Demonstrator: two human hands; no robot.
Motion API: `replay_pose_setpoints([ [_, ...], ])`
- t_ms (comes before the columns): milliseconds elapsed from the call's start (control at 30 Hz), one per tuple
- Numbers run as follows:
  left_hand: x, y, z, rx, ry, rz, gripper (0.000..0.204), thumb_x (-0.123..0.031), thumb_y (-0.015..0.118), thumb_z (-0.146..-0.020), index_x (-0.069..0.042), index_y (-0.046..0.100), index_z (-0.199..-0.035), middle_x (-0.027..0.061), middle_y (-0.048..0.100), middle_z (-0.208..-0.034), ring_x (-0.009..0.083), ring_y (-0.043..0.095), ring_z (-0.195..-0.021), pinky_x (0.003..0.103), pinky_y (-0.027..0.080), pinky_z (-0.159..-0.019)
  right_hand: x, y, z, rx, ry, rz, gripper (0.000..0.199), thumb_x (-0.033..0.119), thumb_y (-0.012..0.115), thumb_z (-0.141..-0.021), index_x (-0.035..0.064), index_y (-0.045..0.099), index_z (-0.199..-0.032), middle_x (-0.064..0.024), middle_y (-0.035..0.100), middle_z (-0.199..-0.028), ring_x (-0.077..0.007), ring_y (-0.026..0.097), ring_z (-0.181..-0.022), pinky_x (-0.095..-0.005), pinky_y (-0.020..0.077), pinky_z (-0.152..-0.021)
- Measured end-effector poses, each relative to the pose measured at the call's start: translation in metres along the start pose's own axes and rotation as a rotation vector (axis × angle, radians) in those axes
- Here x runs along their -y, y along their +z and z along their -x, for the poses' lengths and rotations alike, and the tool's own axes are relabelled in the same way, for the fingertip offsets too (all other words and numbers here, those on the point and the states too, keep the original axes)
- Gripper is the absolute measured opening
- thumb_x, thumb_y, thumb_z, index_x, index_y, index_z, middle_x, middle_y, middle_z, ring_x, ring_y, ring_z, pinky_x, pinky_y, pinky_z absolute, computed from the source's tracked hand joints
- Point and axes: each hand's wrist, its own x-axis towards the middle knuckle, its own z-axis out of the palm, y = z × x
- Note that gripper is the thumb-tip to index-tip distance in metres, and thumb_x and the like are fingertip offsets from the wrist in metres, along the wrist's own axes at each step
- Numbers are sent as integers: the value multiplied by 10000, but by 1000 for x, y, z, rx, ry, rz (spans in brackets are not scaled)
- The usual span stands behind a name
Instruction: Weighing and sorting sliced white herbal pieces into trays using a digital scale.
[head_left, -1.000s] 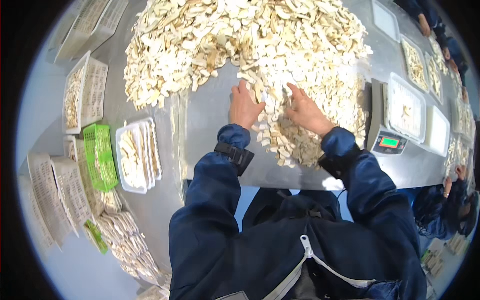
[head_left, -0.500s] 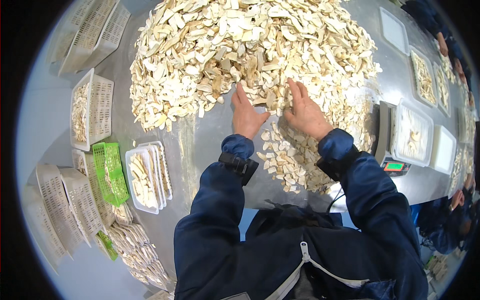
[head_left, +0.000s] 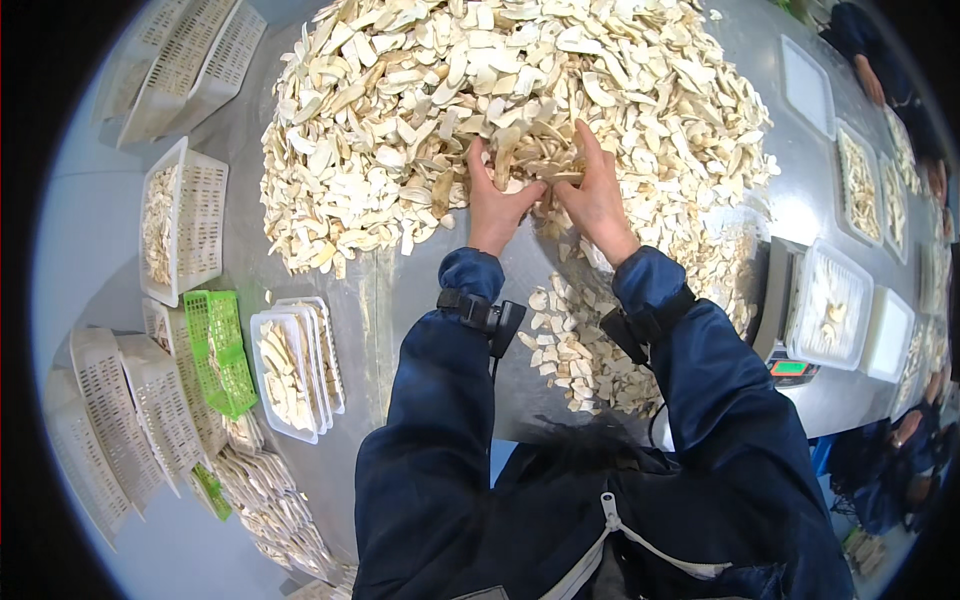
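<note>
A big heap of pale sliced pieces (head_left: pixel 420 110) covers the far half of the steel table (head_left: pixel 250 270). My left hand (head_left: pixel 497 205) and my right hand (head_left: pixel 595 195) lie side by side at the heap's near edge, fingers spread and pressed into the slices, thumbs almost touching. Neither hand lifts anything. A looser patch of slices (head_left: pixel 580 345) lies between my dark blue sleeves, close to my body. Each wrist carries a black strap.
A white tray of slices (head_left: pixel 290 370) and a green basket (head_left: pixel 220 350) stand at my left, with white baskets (head_left: pixel 180 225) and stacked trays (head_left: pixel 110 420) around them. At my right a tray with a few slices sits on a scale (head_left: pixel 825 310). Other people's hands work at the far right.
Both hands have moved forward, away from my body, from the loose patch up into the near edge of the big heap. The view has tilted with them.
</note>
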Motion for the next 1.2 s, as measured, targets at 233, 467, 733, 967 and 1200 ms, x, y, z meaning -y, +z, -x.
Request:
replay_pose_setpoints([
  [233, -7, -10, -4, 74, -45, -13, 796, 24, 703, -706, -47, 215, -1330, 128, 492, -1169, 180, 557, -998, 270, 493, -805, 19, -9, 4, 84, -29, -9, 695, 27, 571, -734, 116, 311, -1373, -222, 427, -1095, -341, 563, -859, -378, 488, -755],
  [467, -20, -1, 2, 131, -125, 5, 627, 22, 695, -706, -35, 393, -1253, 77, 536, -1165, 152, 553, -1025, 276, 479, -846, 13, -9, 14, 29, -111, -82, 599, -17, 531, -749, 156, 418, -1311, -170, 451, -1079, -296, 575, -838, -370, 494, -735],
  [733, -27, -11, 2, 203, -214, 82, 579, 4, 685, -720, -34, 425, -1236, 57, 578, -1091, 137, 579, -967, 258, 497, -796, 10, -5, 11, 36, -247, -22, 477, -26, 522, -742, 118, 506, -1196, -162, 460, -1062, -323, 570, -887, -375, 491, -748],
  [967, -40, -15, 26, 129, -87, -140, 665, -60, 725, -708, -10, 418, -1295, 89, 567, -1120, 136, 562, -970, 254, 472, -806, 27, -9, 30, 73, -186, -85, 461, -50, 523, -726, 93, 520, -1164, -162, 453, -1060, -322, 570, -878, -378, 483, -766],
  [1200, -62, -12, 46, 127, -210, -4, 703, -42, 719, -735, 29, 361, -1336, 77, 582, -1101, 106, 577, -904, 226, 490, -728, 44, -18, 49, 76, -125, -144, 472, -76, 494, -714, 77, 522, -1159, -158, 444, -1076, -296, 544, -875, -331, 473, -716],
])
